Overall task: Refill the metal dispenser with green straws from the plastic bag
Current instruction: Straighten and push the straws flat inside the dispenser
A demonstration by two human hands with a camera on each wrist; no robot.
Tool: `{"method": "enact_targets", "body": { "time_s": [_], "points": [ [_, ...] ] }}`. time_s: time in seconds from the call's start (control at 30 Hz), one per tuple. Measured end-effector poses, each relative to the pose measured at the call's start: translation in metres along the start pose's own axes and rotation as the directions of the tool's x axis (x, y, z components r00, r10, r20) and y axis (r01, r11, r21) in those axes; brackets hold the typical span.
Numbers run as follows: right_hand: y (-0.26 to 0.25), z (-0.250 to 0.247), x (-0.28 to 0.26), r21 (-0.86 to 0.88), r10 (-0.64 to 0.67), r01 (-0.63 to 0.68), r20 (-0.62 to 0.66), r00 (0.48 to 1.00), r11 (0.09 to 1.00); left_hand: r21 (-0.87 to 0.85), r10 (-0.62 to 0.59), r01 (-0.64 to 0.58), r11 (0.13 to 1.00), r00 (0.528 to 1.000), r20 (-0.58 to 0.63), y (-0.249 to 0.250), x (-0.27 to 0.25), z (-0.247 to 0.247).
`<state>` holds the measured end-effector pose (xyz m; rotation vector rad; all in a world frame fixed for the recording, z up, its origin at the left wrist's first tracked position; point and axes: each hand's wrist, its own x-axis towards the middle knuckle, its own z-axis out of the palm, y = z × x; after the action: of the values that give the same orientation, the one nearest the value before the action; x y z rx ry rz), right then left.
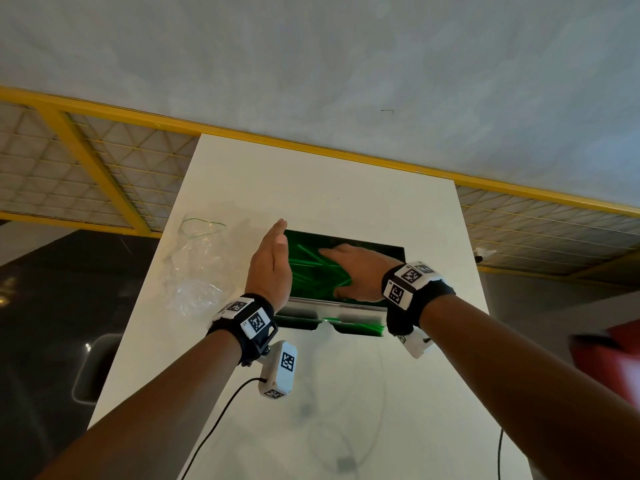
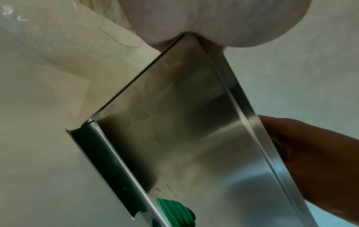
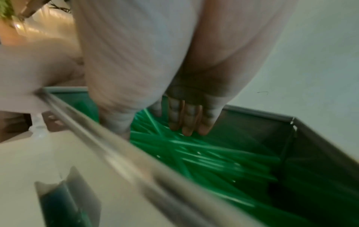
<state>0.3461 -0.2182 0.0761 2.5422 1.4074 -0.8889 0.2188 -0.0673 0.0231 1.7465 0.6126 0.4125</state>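
Fingers [image 3: 186, 121] of my right hand [image 1: 356, 271] lie flat on light, slippery straws [image 3: 194, 153]; left hand [image 1: 270, 261] braces the dispenser [image 2: 184, 122], fingers straight.

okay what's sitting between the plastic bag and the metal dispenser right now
The left hand. In the head view it stands edge-up, fingers straight, against the left side of the dispenser, with the empty bag further left on the table.

Head view looks down from above; both wrist views sit close, sharing the metal dispenser [image 1: 346, 306].
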Motion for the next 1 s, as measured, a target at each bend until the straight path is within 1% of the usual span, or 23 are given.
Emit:
{"method": "enact_targets", "body": {
  "time_s": [0.17,0.27,0.4,0.53,0.67,0.9,1.0],
  "points": [
    [-0.012,0.009,0.007,-0.154,0.033,-0.021,0.075,0.997,0.988,-0.010,-0.005,0.005,1.000,1.000,-0.004,0.001,-0.001,-0.001],
    [-0.016,0.007,0.007,-0.200,0.035,-0.023,0.057,0.998,0.980,-0.028,-0.007,0.006,1.000,1.000,-0.004,0.002,-0.001,-0.002],
    [-0.018,0.001,0.007,-0.196,0.023,-0.018,0.024,0.999,0.980,-0.042,-0.012,0.011,0.999,1.000,-0.015,0.002,0.000,-0.001],
    [-0.010,-0.005,0.008,-0.198,0.018,-0.017,0.004,1.000,0.980,-0.006,0.004,-0.004,1.000,1.000,-0.019,0.000,0.000,0.000],
    [0.001,-0.001,0.007,-0.332,0.035,-0.034,0.000,0.999,0.943,0.001,0.008,-0.008,1.000,1.000,-0.017,-0.002,0.000,0.001],
    [0.000,0.006,0.013,-0.399,0.081,-0.068,0.016,0.997,0.914,0.030,0.024,-0.024,0.999,1.000,-0.002,-0.004,0.001,0.001],
    [-0.005,0.002,0.013,-0.465,0.094,-0.078,0.010,0.996,0.882,0.049,0.027,-0.027,0.998,1.000,0.007,-0.004,0.000,0.001]
  ]
}}
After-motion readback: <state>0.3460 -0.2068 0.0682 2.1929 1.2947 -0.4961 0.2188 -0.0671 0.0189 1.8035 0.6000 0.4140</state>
